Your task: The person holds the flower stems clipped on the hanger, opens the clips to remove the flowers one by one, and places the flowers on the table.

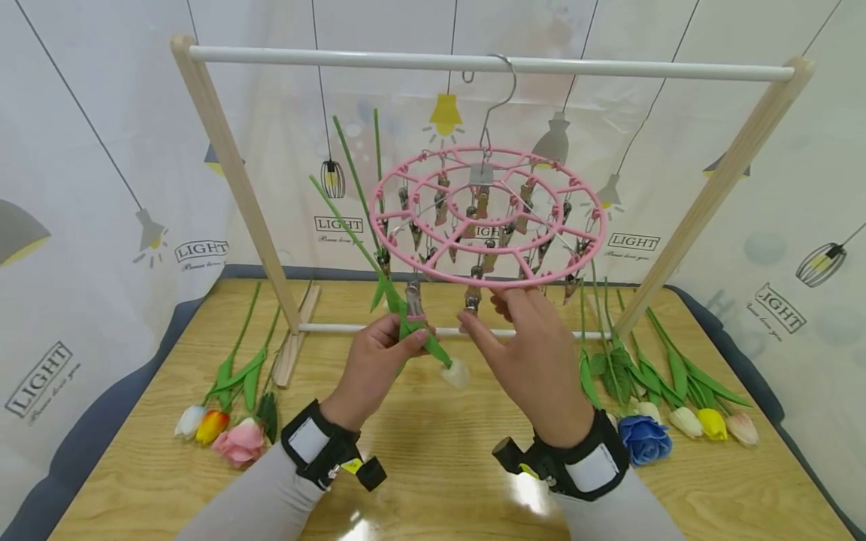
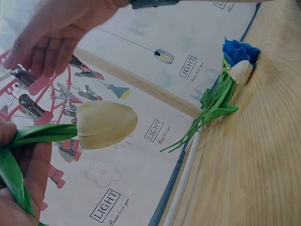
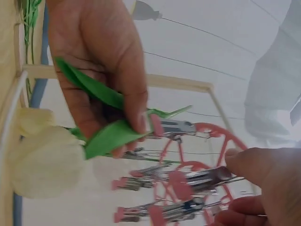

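Note:
My left hand (image 1: 379,361) grips a white tulip (image 1: 456,373) by its green leaves and stem, bloom pointing down. Beside those fingers hangs a clip (image 1: 414,297) with pink tips; whether it bites the stem I cannot tell. My right hand (image 1: 537,353) is raised under the near rim of a round pink clip hanger (image 1: 487,283). Its thumb and fingers are bent around a second hanging clip (image 3: 202,181), with space visible between them in the right wrist view. The hanger hooks over a white rail (image 1: 338,57). Green stems (image 1: 348,161) rise at its left side.
Wooden posts (image 1: 237,180) carry the rail, and a lower white bar (image 1: 331,327) crosses the table (image 1: 433,466). Artificial flowers lie left, among them a pink one (image 1: 240,442). Others lie right, including a blue rose (image 1: 645,439) and a yellow tulip (image 1: 712,424).

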Motion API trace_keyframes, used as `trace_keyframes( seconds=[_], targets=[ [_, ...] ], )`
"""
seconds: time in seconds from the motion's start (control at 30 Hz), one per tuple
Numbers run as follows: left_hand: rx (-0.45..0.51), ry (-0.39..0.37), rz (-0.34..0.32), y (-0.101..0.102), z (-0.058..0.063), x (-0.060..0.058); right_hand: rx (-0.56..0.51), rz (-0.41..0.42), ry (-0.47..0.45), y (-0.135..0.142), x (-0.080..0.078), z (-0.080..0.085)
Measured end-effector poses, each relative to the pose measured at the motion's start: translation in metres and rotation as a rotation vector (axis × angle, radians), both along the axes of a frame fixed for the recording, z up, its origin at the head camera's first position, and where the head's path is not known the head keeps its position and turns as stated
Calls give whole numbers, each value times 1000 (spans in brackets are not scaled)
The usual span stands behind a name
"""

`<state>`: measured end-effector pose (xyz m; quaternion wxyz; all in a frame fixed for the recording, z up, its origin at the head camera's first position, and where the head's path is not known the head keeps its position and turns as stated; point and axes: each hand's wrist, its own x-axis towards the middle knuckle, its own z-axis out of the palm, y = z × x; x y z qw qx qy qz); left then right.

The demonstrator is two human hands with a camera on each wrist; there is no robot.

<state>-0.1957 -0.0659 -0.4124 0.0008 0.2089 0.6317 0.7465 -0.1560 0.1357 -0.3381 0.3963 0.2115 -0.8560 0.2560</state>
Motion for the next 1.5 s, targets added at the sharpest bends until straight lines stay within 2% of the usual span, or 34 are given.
trace_keyframes(
  seconds=[0.07,0.13,0.2,0.3,0.4,0.57,0.7,0.83,1.0,1.2,1.5],
  targets=[
    [-11,0,1,1,0,1,40,-35,29,0,9,5],
    [-24,5,2,2,1,3,48,-17,35,-2,17,9],
    [-38,14,5,2,1,4,28,57,11,-6,24,10],
    [-68,31,21,3,1,6,-46,232,-79,-14,26,6],
    [-88,40,32,4,1,7,-139,354,-187,-22,19,-1],
    [-128,75,48,6,0,10,-267,408,-358,-26,2,-14],
    [-147,107,43,8,1,12,-426,483,-524,-27,-9,-22],
    [-177,141,48,11,1,15,-562,519,-629,-26,-15,-26],
    [-193,159,33,16,-1,18,-636,521,-661,-25,-19,-27],
    [-207,179,11,19,-4,19,-722,515,-633,-24,-20,-26],
    [-227,163,18,20,-4,20,-767,549,-645,-23,-17,-24]
  ],
)
